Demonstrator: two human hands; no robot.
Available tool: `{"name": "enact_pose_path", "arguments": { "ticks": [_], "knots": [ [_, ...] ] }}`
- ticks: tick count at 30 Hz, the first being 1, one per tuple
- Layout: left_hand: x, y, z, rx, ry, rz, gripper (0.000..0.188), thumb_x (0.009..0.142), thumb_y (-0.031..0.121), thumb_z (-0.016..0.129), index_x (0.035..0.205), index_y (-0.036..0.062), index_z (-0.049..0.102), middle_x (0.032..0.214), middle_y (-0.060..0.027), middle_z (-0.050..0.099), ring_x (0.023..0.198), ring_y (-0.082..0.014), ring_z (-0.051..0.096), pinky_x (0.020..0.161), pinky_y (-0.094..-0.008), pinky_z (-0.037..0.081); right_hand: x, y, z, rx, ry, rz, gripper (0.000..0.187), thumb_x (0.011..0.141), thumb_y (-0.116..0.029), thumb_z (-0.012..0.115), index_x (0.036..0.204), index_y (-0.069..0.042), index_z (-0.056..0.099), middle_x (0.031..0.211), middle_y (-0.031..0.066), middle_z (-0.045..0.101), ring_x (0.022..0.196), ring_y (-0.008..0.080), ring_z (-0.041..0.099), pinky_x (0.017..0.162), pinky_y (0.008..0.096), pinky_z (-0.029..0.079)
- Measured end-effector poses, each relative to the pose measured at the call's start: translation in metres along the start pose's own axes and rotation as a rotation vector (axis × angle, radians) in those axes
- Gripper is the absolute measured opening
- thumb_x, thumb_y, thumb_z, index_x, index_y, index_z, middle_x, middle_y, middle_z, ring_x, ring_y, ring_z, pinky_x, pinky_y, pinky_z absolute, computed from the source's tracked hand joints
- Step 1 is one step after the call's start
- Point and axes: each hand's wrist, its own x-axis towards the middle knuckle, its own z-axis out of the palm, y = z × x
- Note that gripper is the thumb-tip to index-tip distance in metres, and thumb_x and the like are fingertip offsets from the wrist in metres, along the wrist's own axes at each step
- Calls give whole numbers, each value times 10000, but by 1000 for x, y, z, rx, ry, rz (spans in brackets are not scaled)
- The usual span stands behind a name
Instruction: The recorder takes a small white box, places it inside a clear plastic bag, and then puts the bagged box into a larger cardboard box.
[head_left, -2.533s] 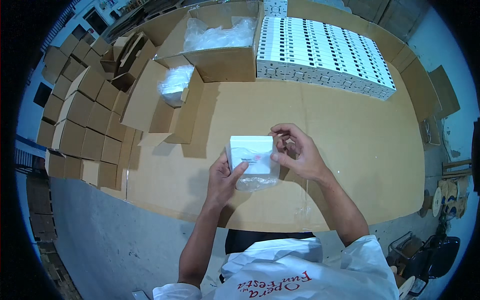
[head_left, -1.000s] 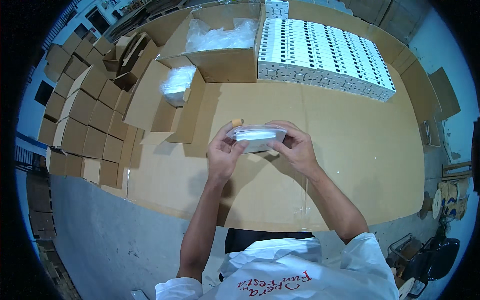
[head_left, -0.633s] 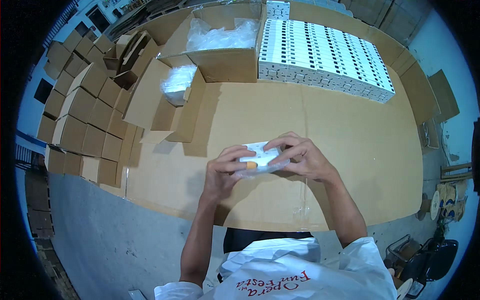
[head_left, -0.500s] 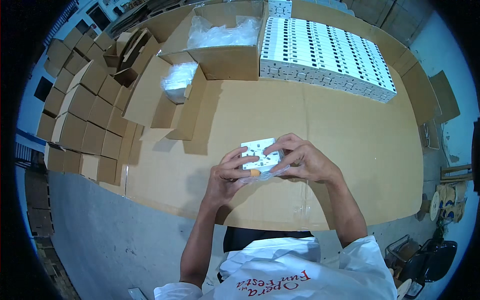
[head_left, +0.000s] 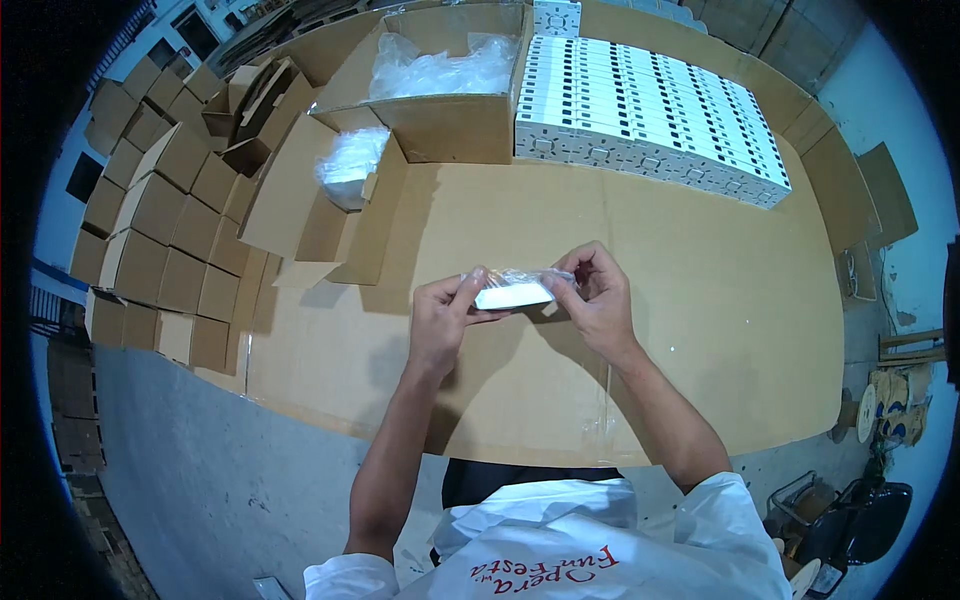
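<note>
Over the middle of the cardboard-covered table, a white square plastic plate (head_left: pixel 512 296) is held tilted, its plain white edge toward me and clear plastic film (head_left: pixel 527 276) along its far side. My left hand (head_left: pixel 440 318) grips its left end, thumb on top and fingers beneath. At the right end, my right hand (head_left: pixel 602 300) pinches the film and the plate's corner between thumb and fingers. The face that lies away from me is hidden.
At the back right stand rows of stacked white plates (head_left: pixel 650 115). An open carton (head_left: pixel 440 125) with clear plastic bags is at the back. A smaller open box (head_left: pixel 375 235) with wrapped plates sits left of centre. Brown boxes (head_left: pixel 175 235) are piled at the far left.
The plate has been tipped up, so its holed face no longer shows and its edge faces me. My right hand has shifted to the corner with the film.
</note>
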Motion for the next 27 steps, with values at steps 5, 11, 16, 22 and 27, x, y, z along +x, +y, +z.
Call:
{"name": "enact_pose_path", "arguments": {
  "ticks": [5, 11, 16, 22, 27],
  "knots": [
    [14, -2, -3, -68, -9, -89, 375, 1038, 223, 546, 1058, -138, 648, 1053, -238, 672, 921, -297, 717, 764, -412, 669, 12, -11, -7, -379, -87, -324, 275, 808, 65, 699, 1070, -17, 698, 921, 111, 691, 859, 183, 653, 731, 313, 519],
    [23, -8, -3, -139, -65, -105, 387, 1050, 213, 510, 1200, -136, 585, 1133, -246, 649, 1005, -322, 702, 786, -425, 664, 18, -17, -12, -498, -198, -420, 296, 739, 86, 698, 1017, -13, 725, 963, 127, 709, 878, 255, 661, 766, 350, 534],
    [18, -1, 4, -148, -59, -6, 349, 1054, 180, 489, 1285, -67, 574, 1240, -211, 607, 1102, -327, 665, 844, -423, 649, 21, -5, -14, -520, -203, -375, 277, 737, -1, 792, 1007, -25, 729, 967, 111, 716, 876, 251, 657, 762, 364, 542],
    [13, -9, -30, 63, -222, 150, 334, 958, -11, 611, 1282, -83, 568, 1231, -183, 604, 1122, -276, 645, 915, -379, 624, 22, -9, 4, -593, -247, -388, 265, 755, -43, 816, 1002, -36, 720, 937, 105, 702, 841, 238, 660, 727, 346, 542],
    [9, -10, -46, 42, -193, 136, 401, 895, -71, 683, 1276, -101, 559, 1202, -164, 611, 1087, -245, 648, 923, -325, 613, 16, -18, 25, -629, -267, -326, 226, 807, -36, 777, 1021, -30, 705, 915, 112, 672, 742, 225, 659, 640, 312, 534]
  ]
}}
